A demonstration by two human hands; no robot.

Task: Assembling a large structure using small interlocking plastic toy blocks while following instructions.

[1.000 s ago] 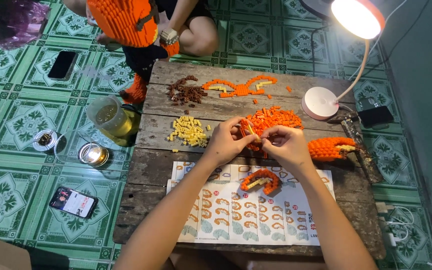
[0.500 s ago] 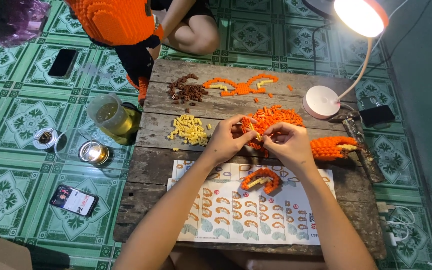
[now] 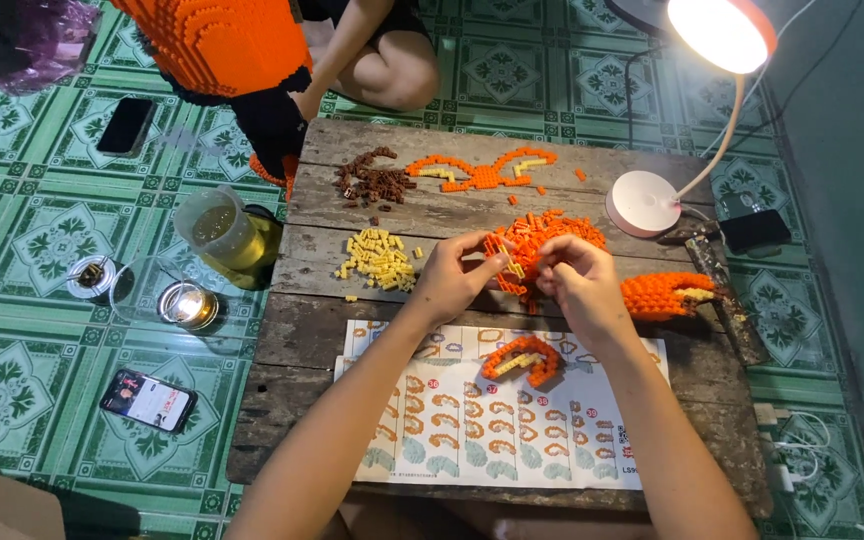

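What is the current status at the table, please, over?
Left hand and right hand both pinching a small orange brick piece. Orange brick pile right behind. Nothing between the hands.

Rough weathered wood table — plastic bricks

bare forearms, no sleeves

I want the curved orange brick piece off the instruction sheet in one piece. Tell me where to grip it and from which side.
Grip the curved orange piece across its thick arched back, coming straight down from above. It lies flat on the instruction sheet with the arch uppermost and open space around it. Its inner yellow edge looks thinner, so probably more fragile.
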